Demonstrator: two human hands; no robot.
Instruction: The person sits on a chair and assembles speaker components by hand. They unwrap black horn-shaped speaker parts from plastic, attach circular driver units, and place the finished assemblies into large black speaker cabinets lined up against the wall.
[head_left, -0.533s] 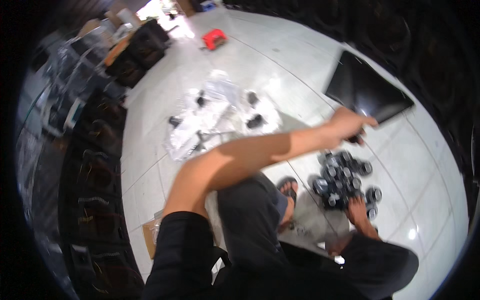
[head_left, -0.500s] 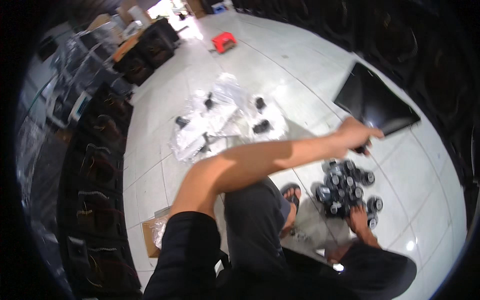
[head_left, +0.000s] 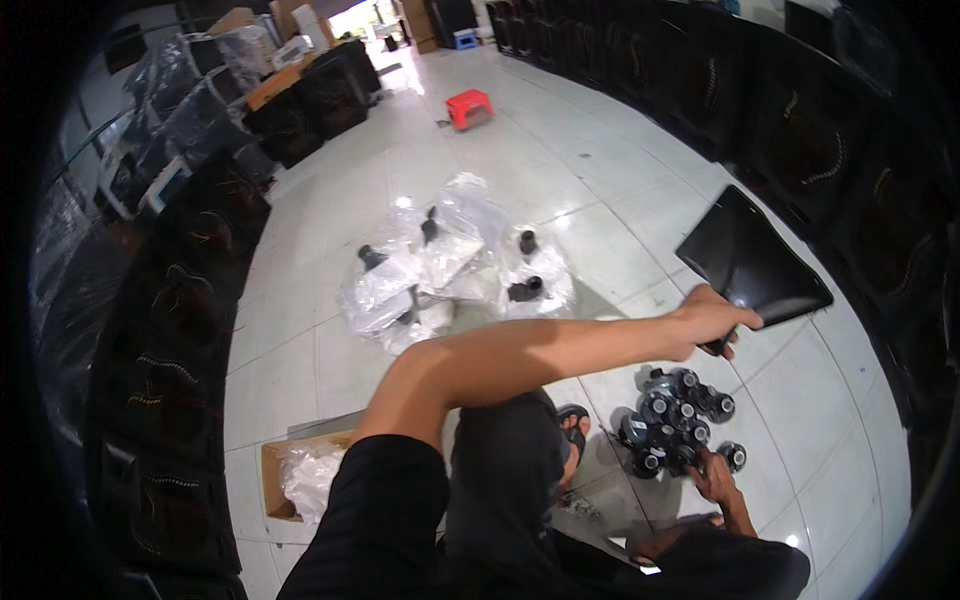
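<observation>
My left arm stretches across to the right, and my left hand point(head_left: 715, 320) is closed on the near corner of a glossy black flat panel point(head_left: 755, 262). A short dark end pokes out under its fingers. The panel is tilted above the floor. Below it, a cluster of black round-ended parts point(head_left: 662, 435) with pale rings stands on the tiles. My right hand point(head_left: 714, 478) reaches into the cluster's near edge, its fingers closed around one part, mostly hidden. Farther left lie clear plastic bags point(head_left: 385, 285) with black stubby ends sticking out.
Black panel-like units line the left wall point(head_left: 165, 400) and the right side point(head_left: 790, 130). An open cardboard box point(head_left: 270, 480) with crumpled plastic sits left of my legs. My sandalled foot point(head_left: 573, 430) is beside the cluster. A red stool point(head_left: 468, 108) stands farther off.
The view has shifted, so the floor things sit lower in the picture and more of the box shows. My left hand still holds the panel, which is turned slightly; my right hand remains at the cluster.
</observation>
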